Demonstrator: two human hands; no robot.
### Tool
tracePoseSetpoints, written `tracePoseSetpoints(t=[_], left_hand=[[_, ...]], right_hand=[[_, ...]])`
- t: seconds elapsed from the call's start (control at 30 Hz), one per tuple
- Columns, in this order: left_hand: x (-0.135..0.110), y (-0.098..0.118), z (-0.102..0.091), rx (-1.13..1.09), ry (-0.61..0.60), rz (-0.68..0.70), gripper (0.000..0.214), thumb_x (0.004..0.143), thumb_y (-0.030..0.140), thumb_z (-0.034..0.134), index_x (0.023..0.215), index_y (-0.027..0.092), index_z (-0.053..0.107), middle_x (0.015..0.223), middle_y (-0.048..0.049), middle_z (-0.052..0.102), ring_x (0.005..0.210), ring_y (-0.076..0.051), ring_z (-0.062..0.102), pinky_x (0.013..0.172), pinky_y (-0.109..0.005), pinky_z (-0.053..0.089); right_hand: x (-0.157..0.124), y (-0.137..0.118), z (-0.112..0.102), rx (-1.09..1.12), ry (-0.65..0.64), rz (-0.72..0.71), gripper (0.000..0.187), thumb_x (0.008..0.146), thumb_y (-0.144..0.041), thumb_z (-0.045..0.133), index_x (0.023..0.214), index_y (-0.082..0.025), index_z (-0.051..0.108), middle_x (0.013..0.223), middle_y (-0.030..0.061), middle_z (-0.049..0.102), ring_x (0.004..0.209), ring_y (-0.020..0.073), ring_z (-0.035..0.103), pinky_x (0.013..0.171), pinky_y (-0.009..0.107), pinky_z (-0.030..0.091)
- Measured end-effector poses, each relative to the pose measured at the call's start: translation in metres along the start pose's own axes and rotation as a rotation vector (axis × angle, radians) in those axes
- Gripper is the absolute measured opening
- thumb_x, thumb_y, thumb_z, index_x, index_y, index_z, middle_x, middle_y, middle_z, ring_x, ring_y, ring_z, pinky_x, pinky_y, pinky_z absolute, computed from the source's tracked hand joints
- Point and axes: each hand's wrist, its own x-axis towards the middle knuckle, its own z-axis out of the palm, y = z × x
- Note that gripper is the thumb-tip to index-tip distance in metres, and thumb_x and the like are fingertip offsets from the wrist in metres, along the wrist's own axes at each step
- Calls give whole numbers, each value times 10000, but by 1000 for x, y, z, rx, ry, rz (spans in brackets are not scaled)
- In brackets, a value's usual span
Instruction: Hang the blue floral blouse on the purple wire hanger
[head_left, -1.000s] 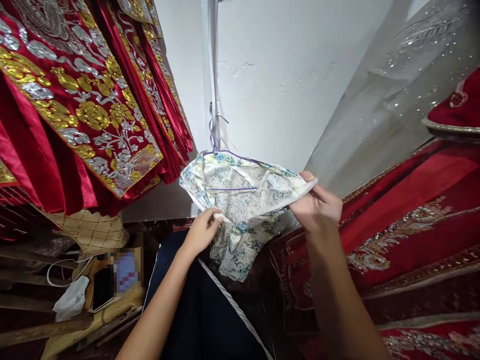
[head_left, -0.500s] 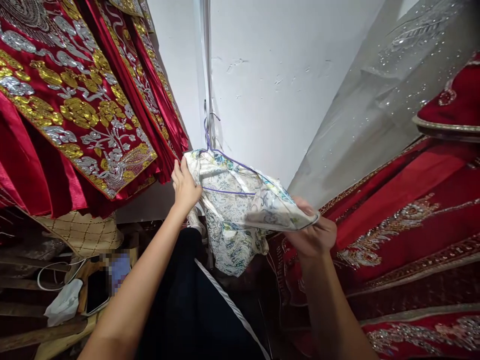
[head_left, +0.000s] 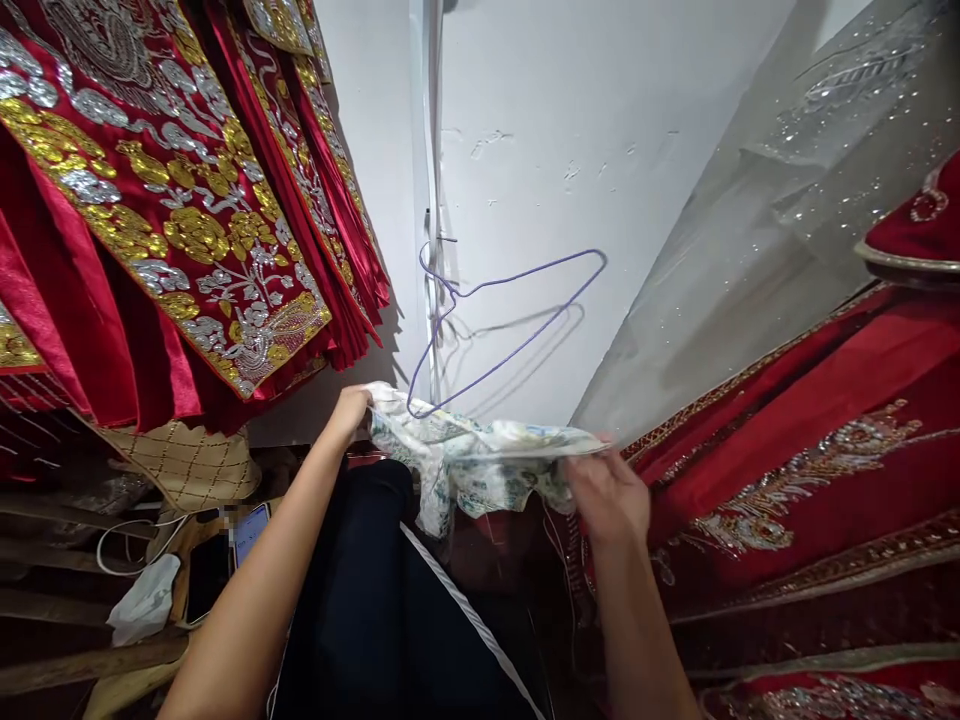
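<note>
A white garment with a blue and green pattern [head_left: 480, 455] stretches between my hands, its lower part hanging in loose folds. My left hand [head_left: 354, 408] is closed on its left end. At the other end, my right hand [head_left: 609, 490] grips the cloth's right edge, slightly blurred. Just above hangs a purple wire hanger [head_left: 517, 345], tilted against the wall, its hook by a narrow vertical strip [head_left: 433, 150]. The hanger's lower left corner overlaps the garment's top edge; whether it is still inside the cloth I cannot tell.
Red garments with gold and silver embroidery [head_left: 195, 230] hang at the left. On the right are a sheer glittering fabric [head_left: 720, 260] and red beaded garments [head_left: 787, 480]. A phone [head_left: 251, 535], a white cable [head_left: 112, 560] and a crumpled white bag [head_left: 146, 600] lie at lower left.
The garment has come down off most of the hanger, which now shows bare and swung up at its right side. Both hands have moved lower with the cloth.
</note>
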Motion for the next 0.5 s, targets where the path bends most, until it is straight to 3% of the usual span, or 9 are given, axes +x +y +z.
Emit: tracePoseSetpoints(t=[0.13, 0.27, 0.37, 0.43, 0.5], left_hand=[[-35, -7, -1, -178, -46, -101, 178, 521, 94, 516, 686, 164, 521, 551, -9, 532, 504, -173, 539, 535, -302, 492], [-71, -4, 2, -342, -76, -106, 217, 545, 120, 537, 758, 157, 560, 649, -13, 592, 565, -155, 559, 574, -268, 483], [-99, 0, 6, -364, -145, 32, 152, 608, 150, 574, 759, 160, 586, 697, 1, 608, 639, -142, 553, 627, -240, 450], [-120, 0, 8, -206, -215, 168, 42, 669, 155, 567, 707, 159, 582, 697, 3, 597, 683, -144, 543, 672, -243, 438], [-142, -2, 10, -10, -292, 270, 78, 750, 153, 532, 692, 160, 583, 711, -7, 595, 722, -158, 542, 710, -260, 439]], right_hand=[[-18, 46, 13, -292, -74, 239, 213, 777, -322, 764, 945, -227, 674, 825, 8, 670, 798, 166, 642, 786, 318, 563], [-29, 71, 48, -609, -216, 244, 333, 771, -444, 777, 1026, -237, 720, 861, 25, 690, 793, 170, 616, 765, 309, 512], [-35, 84, 73, -765, -394, 362, 411, 815, -590, 678, 921, -202, 766, 928, 88, 715, 844, 221, 632, 819, 369, 508], [-42, 93, 87, -756, -485, 483, 478, 823, -657, 622, 869, -205, 770, 919, 105, 725, 880, 260, 647, 856, 412, 506], [-49, 101, 98, -682, -516, 561, 483, 824, -683, 596, 850, -229, 759, 855, 84, 723, 892, 277, 653, 840, 416, 508]])
